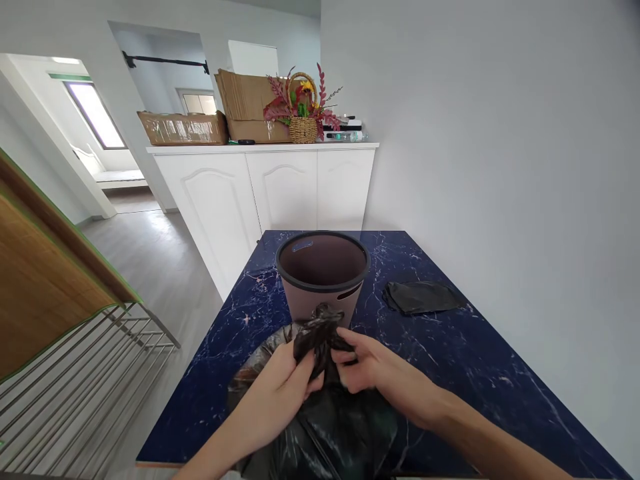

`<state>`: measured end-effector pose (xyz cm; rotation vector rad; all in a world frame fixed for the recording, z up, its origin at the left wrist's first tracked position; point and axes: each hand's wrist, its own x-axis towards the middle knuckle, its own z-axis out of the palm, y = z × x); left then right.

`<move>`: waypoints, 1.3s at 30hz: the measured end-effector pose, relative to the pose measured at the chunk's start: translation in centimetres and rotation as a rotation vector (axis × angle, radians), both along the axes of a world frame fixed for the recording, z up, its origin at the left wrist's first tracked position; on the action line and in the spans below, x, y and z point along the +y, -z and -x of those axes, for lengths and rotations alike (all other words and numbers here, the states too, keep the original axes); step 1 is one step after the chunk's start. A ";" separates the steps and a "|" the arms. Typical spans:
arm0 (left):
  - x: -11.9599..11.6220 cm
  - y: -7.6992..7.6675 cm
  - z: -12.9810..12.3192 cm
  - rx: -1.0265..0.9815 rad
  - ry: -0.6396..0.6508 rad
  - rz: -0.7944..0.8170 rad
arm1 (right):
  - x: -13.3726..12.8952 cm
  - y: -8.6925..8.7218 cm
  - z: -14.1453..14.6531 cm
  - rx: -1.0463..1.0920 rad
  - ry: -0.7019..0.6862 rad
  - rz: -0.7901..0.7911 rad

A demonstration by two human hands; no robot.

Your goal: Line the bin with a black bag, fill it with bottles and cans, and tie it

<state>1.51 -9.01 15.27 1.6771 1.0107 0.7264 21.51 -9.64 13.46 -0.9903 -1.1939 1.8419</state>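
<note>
Our left hand point(277, 393) and right hand point(367, 365), close together, grip the bunched top of the black bag point(335, 433), in front of the bin point(300, 301). Hard tugging could split thin plastic; near the table's point(200, 400) edge, it might slip if our 2 grips loosen.

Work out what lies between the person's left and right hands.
The bunched neck of the bulging black bag lies between the left hand and the right hand, both gripping it, as the head view shows.
</note>
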 end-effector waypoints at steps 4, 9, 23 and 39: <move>0.1 1.0 -1.1 0.541 0.001 -0.354 | -0.7 -1.2 1.0 -0.258 -0.072 -0.182; -0.3 1.6 -1.5 0.706 0.082 -0.409 | -0.9 0.2 1.9 -0.249 0.266 -0.092; 1.8 1.8 2.2 -0.058 0.288 0.184 | -0.8 1.1 -1.2 -0.241 -0.005 -0.453; 0.8 1.7 0.0 -0.258 0.060 0.260 | 0.0 4.3 -0.5 -0.657 0.737 -1.542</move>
